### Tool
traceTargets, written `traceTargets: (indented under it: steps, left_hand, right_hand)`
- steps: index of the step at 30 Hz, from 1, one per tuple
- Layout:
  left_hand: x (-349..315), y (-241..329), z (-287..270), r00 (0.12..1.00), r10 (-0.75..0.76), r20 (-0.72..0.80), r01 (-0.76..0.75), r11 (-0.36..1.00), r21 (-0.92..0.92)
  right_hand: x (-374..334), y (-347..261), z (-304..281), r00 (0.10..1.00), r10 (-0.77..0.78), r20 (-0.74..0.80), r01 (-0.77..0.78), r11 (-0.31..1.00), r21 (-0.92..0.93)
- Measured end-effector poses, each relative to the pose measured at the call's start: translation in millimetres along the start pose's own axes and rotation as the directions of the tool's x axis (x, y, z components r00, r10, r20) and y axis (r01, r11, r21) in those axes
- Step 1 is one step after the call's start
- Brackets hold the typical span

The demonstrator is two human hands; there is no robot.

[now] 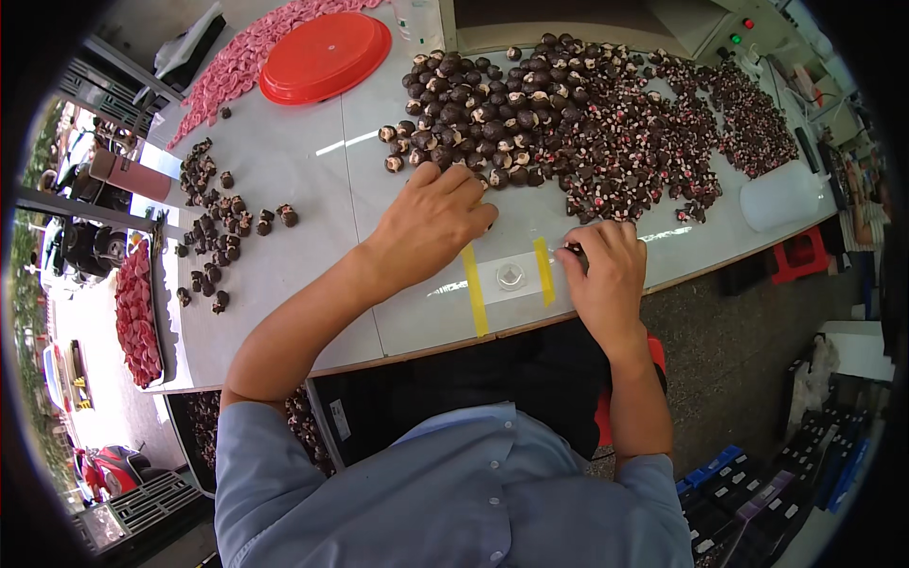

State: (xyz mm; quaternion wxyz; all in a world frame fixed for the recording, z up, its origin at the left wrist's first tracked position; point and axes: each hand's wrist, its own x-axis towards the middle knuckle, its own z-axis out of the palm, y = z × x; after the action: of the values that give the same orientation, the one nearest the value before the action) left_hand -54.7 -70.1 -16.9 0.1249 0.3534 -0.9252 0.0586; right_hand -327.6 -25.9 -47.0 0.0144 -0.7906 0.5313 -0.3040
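Note:
My left hand is closed, its curled fingers at the near edge of a heap of round dark brown pieces with pale patches. A dark bit shows beside its fingertips, but what the fingers hold is mostly hidden. To the right, my right hand pinches a small dark brown piece between thumb and fingers, just in front of a pile of smaller brown, pink and white pieces. Between the hands, a small round clear-looking fixture sits on a white patch with yellow tape strips on both sides.
Clusters of dark pieces lie on the left of the grey table. Behind them are an upturned red basin and pink pieces. A tray of red pieces lies at the left edge; a whitish container stands right.

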Motion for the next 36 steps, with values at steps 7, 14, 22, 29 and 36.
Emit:
traceTargets:
  steps: [7, 14, 22, 29, 36]
  left_hand:
    - [-10, 10, -4, 0.998, -0.04, -0.046, 0.031, 0.982, -0.184]
    - [-61, 5, -13, 0.877, -0.409, 0.252, 0.435, 0.453, -0.778]
    - [-69, 12, -9, 0.701, -0.433, 0.567, 0.582, -0.112, -0.805]
    - [-72, 21, -2, 0.826, -0.44, 0.352, 0.426, 0.078, -0.901]
    - [-76, 20, -9, 0.847, -0.387, 0.365, 0.433, 0.105, -0.895]
  right_hand:
    - [-7, 0, -11, 0.999, 0.009, -0.042, -0.003, 0.988, 0.156]
    - [-28, 13, -9, 0.957, 0.239, 0.162, -0.27, 0.543, 0.795]
    - [-30, 6, -11, 0.905, 0.258, 0.339, -0.426, 0.506, 0.75]
    - [-16, -4, -23, 0.961, 0.005, 0.276, -0.176, 0.781, 0.599]
    - [9, -27, -28, 0.93, -0.217, 0.297, 0.085, 0.913, 0.4]
